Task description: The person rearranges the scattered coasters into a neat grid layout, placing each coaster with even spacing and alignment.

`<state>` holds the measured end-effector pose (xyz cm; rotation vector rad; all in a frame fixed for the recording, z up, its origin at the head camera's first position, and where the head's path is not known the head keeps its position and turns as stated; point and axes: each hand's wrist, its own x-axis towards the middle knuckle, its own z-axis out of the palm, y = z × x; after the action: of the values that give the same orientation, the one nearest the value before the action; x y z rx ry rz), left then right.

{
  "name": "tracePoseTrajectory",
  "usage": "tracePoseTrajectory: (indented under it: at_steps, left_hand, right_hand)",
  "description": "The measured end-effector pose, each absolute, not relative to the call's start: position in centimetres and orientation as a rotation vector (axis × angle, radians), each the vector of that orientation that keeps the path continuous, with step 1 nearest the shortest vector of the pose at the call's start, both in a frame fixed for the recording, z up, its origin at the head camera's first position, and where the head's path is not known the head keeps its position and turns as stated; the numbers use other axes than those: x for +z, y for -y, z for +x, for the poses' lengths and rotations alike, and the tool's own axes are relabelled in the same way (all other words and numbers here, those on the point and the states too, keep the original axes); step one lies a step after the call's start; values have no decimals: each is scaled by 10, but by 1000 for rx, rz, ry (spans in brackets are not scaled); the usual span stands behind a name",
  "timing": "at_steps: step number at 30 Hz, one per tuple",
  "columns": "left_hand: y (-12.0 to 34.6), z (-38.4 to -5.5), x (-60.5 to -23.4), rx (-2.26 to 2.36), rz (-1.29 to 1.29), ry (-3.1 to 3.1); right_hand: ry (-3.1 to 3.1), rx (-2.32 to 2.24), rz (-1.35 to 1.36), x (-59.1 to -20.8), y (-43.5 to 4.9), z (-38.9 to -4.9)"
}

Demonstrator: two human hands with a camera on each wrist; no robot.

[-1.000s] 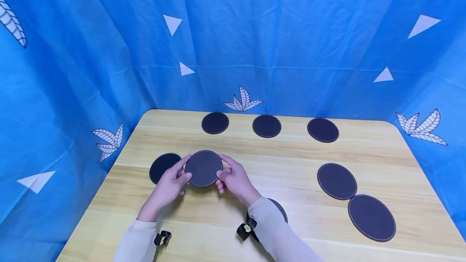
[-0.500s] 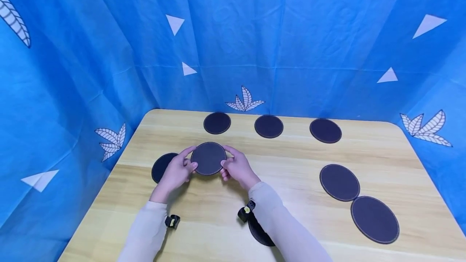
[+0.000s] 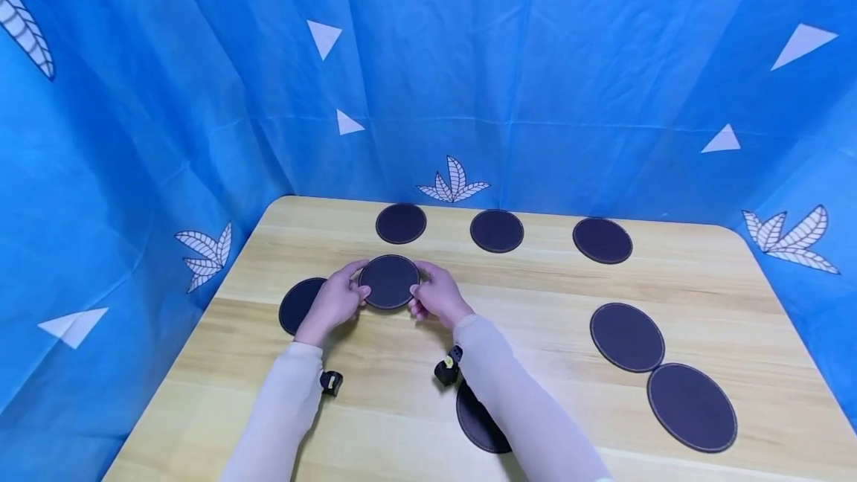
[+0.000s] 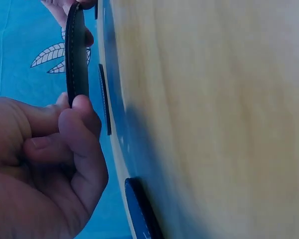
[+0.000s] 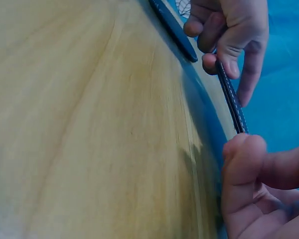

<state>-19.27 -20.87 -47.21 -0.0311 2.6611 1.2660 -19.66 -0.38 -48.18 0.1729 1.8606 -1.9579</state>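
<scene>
A round dark coaster (image 3: 389,282) with a stitched rim is held between both hands above the table. My left hand (image 3: 337,302) pinches its left edge, and my right hand (image 3: 440,295) pinches the opposite edge. Seen edge-on in the left wrist view, the coaster (image 4: 75,55) is raised off the wood, with the left hand (image 4: 45,159) gripping its near end. The right wrist view has the right hand (image 5: 264,189) at one end of the coaster (image 5: 232,99) and the left hand at the other. Another coaster (image 3: 297,307) lies beside the left hand, partly covered by it.
On the wooden table (image 3: 535,333), three coasters lie along the back, including a middle one (image 3: 497,230). Two touching coasters (image 3: 627,337) lie at the right. One more coaster (image 3: 478,422) is partly hidden under the right forearm. A blue patterned cloth (image 3: 428,73) hangs behind the table.
Both hands have carried the held coaster away from me, toward the back row, and slightly right. Both still grip its edges. The coasters on the table stay put.
</scene>
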Motion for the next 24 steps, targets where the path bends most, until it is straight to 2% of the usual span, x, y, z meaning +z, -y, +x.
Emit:
tracePoseTrajectory:
  at_steps: [8,24]
  left_hand:
    - [204,-204,-473,968,-95,-2820]
    - [195,-207,-474,818,-161,-2856]
  right_hand:
    - [-2017,-1849,209,-487,11,-206]
    - [-2168,-1716,166,-488,18,-211]
